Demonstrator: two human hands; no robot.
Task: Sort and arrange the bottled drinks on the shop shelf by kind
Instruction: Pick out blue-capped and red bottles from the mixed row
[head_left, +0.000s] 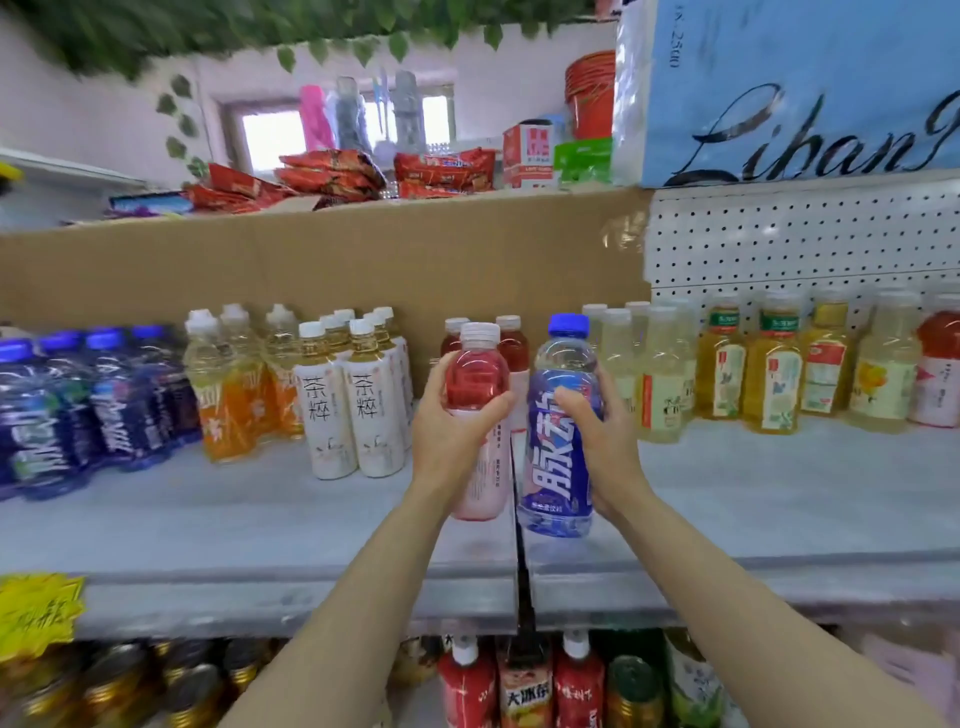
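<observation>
While both hands are loaded, here's how I read it:

left hand: left hand (452, 415) is wrapped round the red bottle (475, 421), fingers curled over its upper body, centre of the frame, held just above the shelf (260, 530).

right hand: right hand (597, 426) grips the blue bottle (558, 431) round the label, thumb across the front, right beside the red one. They look nearly touching, can't tell if they actually do.

risk 1: the two held bottles could knock together if both arms swing at once, and a knock might loosen a grip.

risk 2: blue pack (78, 405) sits at far left, so blue probably has to cross in front of the tea bottles (353, 405). A low sweep could topple those, I'd guess.

risk 3: red bottles at the back (511, 343) stand close behind, so pushing the red one in fast could tip them.

edges: shelf front lip runs across the lower middle, and a dark seam (519, 545) splits it right under the hands. A base could catch there.

room: wide bare strip of shelf along the front, both left and right of centre. The yellow bottles (769, 374) crowd the right back.
</observation>
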